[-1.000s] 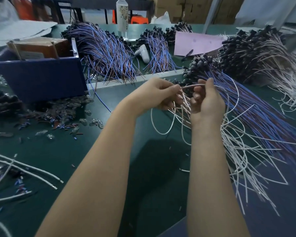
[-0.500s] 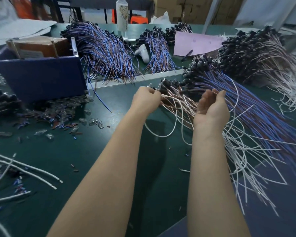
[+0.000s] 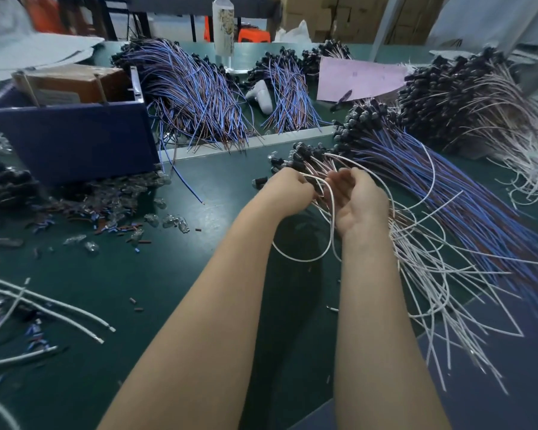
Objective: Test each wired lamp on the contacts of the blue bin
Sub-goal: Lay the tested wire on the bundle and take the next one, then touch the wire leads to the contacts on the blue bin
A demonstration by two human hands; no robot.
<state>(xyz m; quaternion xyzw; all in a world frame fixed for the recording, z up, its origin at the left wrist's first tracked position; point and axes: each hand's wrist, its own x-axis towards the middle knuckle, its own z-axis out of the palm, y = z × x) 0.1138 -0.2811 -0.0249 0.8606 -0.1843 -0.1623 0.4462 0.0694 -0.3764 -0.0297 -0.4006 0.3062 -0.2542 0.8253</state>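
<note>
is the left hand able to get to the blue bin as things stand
Probably yes: only low scraps on the table lie between the left hand and the bin, though it grips lamps.

This is a small assembly workshop or factory floor: a green-topped workbench (image 3: 199,274) heaped with bundles of wired lamps (image 3: 193,97), offcuts of wire sleeve (image 3: 118,228) and loose glass bulbs (image 3: 168,220) strewn beside a blue bin (image 3: 72,144), and stacked cardboard cartons (image 3: 354,17) behind an orange stool (image 3: 252,34) at the back.
</note>
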